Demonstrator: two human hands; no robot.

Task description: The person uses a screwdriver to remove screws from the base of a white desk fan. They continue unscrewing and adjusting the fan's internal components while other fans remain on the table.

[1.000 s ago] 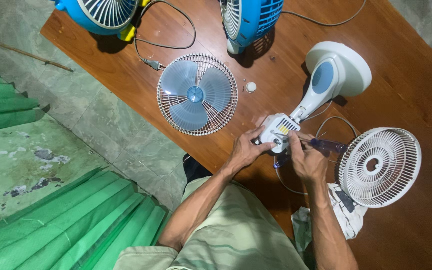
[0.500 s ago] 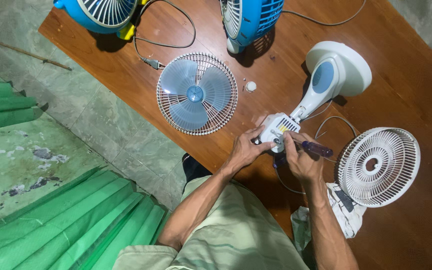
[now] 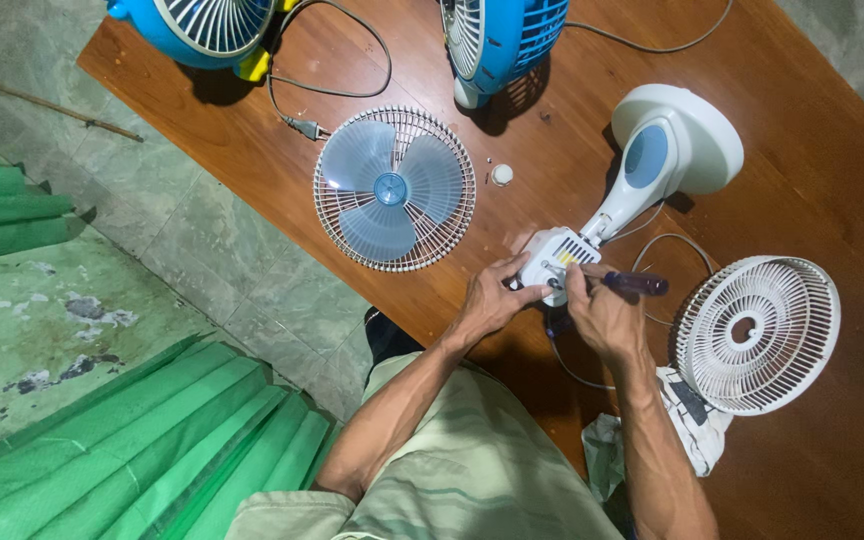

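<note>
- The white motor housing (image 3: 552, 262) of a dismantled fan is gripped by the left hand (image 3: 487, 305), its fingers (image 3: 508, 278) curled closed around the housing's near side.
- A dark-handled screwdriver (image 3: 632, 284) is held in the right hand (image 3: 600, 318); the fingers are wrapped shut on the handle, and the tip is hidden where it meets the housing, just between the 2 hands.
- The housing is seen at the near edge of the wooden bench (image 3: 812, 160), right at the fingertips, joined by a white neck to the round fan base (image 3: 674, 140) lying beyond and to the right of the fingers.
- A grille with 3 pale blue blades (image 3: 394, 188) is laid flat on the bench, beyond the left fingers and to their left, apart from them.
- A small white cap (image 3: 501, 174) is spotted between that grille and the fan base, beyond the fingers.
- A white front grille (image 3: 758, 334) is resting to the right of the right fingers, near the wrist, partly over a crumpled cloth (image 3: 687, 425).
- A thin cable (image 3: 667, 240) is looped on the bench just beyond the screwdriver.
- 2 blue fans (image 3: 512, 35) are set at the far edge, well apart from the fingers, with a grey cord and plug (image 3: 302, 125) trailing from the left one (image 3: 197, 30).
- Green corrugated sheeting (image 3: 152, 450) is seen on the floor, left of the left forearm.
</note>
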